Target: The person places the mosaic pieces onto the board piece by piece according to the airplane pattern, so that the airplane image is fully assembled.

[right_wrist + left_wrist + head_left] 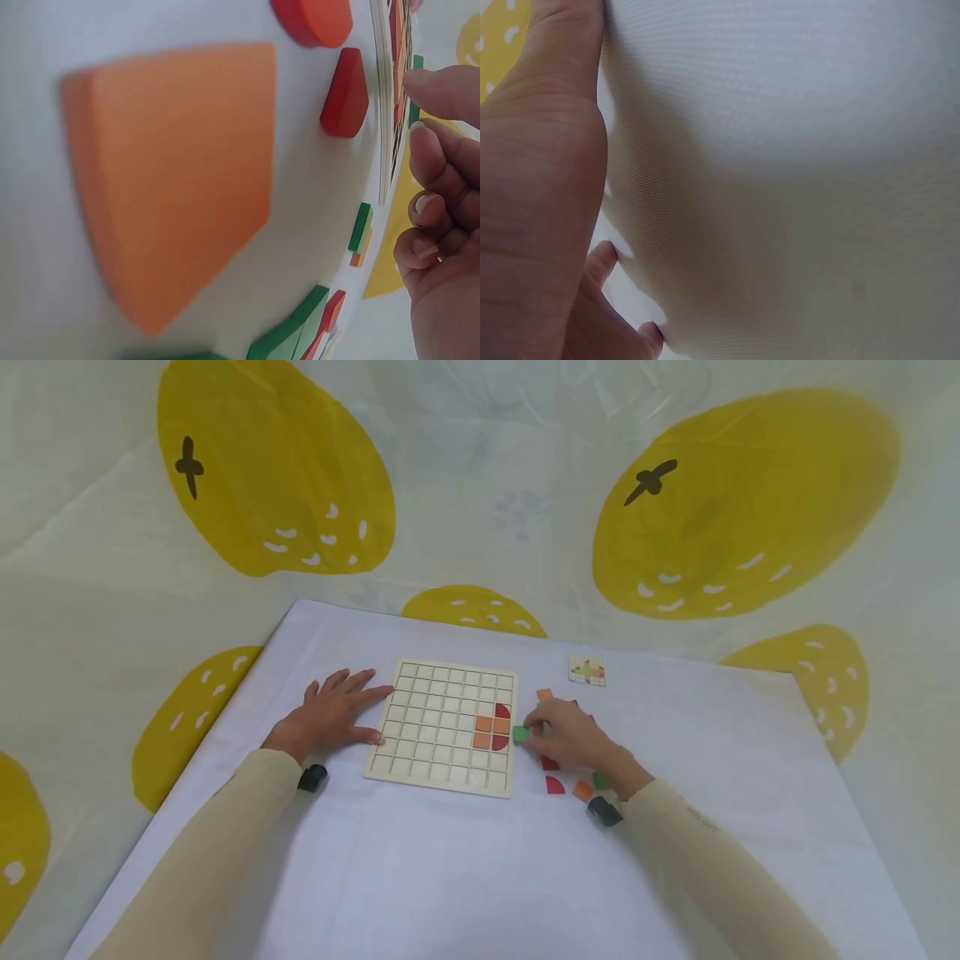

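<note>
A pale gridded board (427, 718) lies on the white table. Near its right edge sit orange squares (483, 739) and red quarter-round pieces (502, 711). My right hand (573, 735) pinches a green piece (521, 734) between thumb and finger, just off the board's right edge; the right wrist view shows the hand (450, 195) with the green piece (416, 101) at its fingertips. My left hand (330, 714) lies with spread fingers at the board's left edge, thumb and a fingertip touching it. In the left wrist view the hand (540, 195) hides the board.
Loose red (554, 785), orange (582, 790) and green pieces (602, 780) lie around and partly under my right hand. A small patterned card (587, 670) lies behind them. A fabric with yellow shapes (480, 527) hangs behind the table.
</note>
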Tool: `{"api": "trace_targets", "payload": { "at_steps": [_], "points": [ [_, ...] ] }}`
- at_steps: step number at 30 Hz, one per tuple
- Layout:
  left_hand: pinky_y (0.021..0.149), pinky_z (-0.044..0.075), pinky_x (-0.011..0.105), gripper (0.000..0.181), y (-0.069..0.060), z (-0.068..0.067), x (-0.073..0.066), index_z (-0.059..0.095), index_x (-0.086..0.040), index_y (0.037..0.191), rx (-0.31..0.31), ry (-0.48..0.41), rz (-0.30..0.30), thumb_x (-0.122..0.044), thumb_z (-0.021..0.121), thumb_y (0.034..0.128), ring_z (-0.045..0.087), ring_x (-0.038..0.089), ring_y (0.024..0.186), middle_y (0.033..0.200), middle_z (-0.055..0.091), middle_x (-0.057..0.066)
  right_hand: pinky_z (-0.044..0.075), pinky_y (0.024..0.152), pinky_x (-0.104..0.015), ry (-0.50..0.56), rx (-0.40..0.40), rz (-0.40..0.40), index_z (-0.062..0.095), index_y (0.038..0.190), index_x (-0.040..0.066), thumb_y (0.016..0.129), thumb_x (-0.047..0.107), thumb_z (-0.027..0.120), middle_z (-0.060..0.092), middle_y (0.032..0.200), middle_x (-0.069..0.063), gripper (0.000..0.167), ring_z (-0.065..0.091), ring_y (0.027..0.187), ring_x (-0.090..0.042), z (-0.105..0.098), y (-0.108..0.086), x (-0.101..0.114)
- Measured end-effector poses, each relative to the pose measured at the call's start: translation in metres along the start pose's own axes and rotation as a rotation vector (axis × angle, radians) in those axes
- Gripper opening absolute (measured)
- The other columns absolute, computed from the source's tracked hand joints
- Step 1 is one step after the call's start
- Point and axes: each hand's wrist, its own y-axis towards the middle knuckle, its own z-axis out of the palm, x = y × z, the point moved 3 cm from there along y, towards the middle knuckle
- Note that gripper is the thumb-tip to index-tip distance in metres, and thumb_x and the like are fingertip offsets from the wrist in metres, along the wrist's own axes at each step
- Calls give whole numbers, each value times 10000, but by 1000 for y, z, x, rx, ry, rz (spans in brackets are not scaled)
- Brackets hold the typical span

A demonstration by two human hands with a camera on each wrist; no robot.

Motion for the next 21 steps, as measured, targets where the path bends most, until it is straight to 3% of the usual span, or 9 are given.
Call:
{"api": "trace_targets", "payload": {
  "at_steps": [4,10,21],
  "points": [
    [1181,153,823,953,0,0,1,289,-413,1638,-1,-8,0,-748,679,836,118,499,1598,1769,151,83,509,798,-308,-9,-14,-30,783,1165,131,925,283,798,693,954,12,284,586,918,-189,1,3,4],
    [1177,168,821,956,2,3,2,284,-425,1637,-8,5,4,-773,661,830,130,496,1598,1769,153,76,491,724,-299,23,-2,-6,785,1154,123,925,296,791,669,915,1,287,573,888,-190,2,6,10],
    [1174,170,824,955,1,1,2,293,-424,1634,-22,0,7,-765,675,828,135,493,1597,1766,168,74,508,713,-293,41,-11,15,803,1128,138,908,290,818,642,889,11,268,544,958,-192,7,13,17]
  ]
}}
